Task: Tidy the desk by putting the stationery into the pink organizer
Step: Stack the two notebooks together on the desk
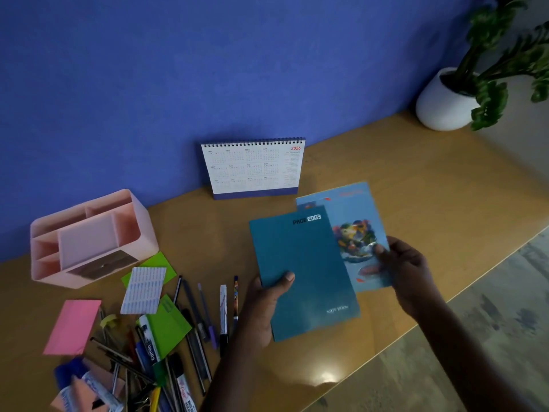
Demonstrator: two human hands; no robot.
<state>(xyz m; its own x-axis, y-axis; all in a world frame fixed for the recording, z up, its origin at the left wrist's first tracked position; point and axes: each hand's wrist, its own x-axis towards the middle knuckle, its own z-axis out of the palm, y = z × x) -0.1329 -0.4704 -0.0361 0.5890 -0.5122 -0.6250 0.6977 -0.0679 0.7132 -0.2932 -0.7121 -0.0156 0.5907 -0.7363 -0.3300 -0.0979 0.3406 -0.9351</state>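
Nearest you, a heap of pens and markers [166,361] lies loose on the desk [430,185] beside pink [72,327] and green sticky notes [167,322]. Your left hand [261,310] grips the teal notebook [303,275] at its left edge, thumb on the cover. Your right hand [407,278] pinches the light blue illustrated booklet [353,233], which lies partly under the teal one. Farther left, the pink organizer [89,237] stands with its compartments bare. A desk calendar [254,168] stands against the blue wall, and a potted plant [451,96] sits far right.
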